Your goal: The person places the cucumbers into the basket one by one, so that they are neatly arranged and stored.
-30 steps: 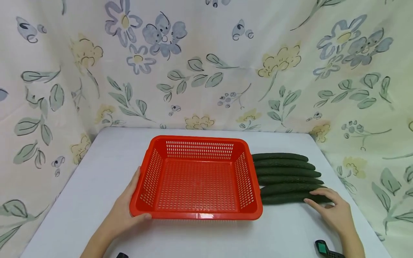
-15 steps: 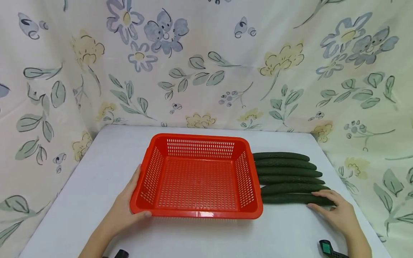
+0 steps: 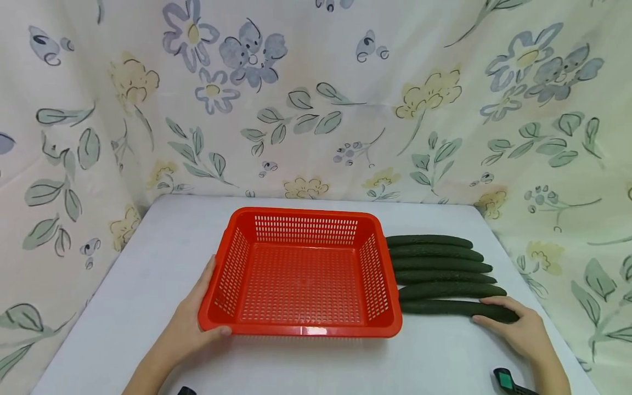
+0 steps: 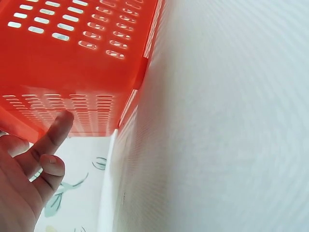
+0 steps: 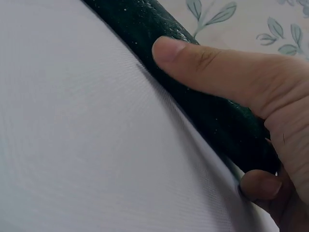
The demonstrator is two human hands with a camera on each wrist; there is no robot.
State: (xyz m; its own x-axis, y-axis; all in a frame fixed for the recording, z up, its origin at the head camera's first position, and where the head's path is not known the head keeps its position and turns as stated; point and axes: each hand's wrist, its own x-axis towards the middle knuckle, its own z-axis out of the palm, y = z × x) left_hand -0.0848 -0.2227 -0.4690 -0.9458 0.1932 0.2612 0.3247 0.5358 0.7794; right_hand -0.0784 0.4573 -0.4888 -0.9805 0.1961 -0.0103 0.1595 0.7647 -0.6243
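My left hand (image 3: 190,318) holds the near left corner of a red plastic basket (image 3: 316,331), thumb at the front rim and fingers along the left side. In the left wrist view, fingers (image 4: 58,130) of that hand lie against the basket's slotted outer wall. Nothing is inside the basket. Right of it, my right hand (image 3: 525,326) grips the right end of the nearest cucumber (image 3: 439,307). Its thumb (image 5: 193,60) presses the near side of the dark green cucumber (image 5: 207,118) in the right wrist view. The basket's right side hides the cucumber's left end.
Several more cucumbers (image 3: 444,264) lie side by side behind the gripped one, their left ends hidden by the basket. All rest on a white-covered table (image 3: 306,367). A floral curtain (image 3: 316,153) hangs behind and around it. A dark wrist device (image 3: 508,379) shows by the right wrist.
My right hand has taken hold of the nearest cucumber and shifted its end slightly right and toward me, widening the gap behind it. My left hand and the basket have stayed in place.
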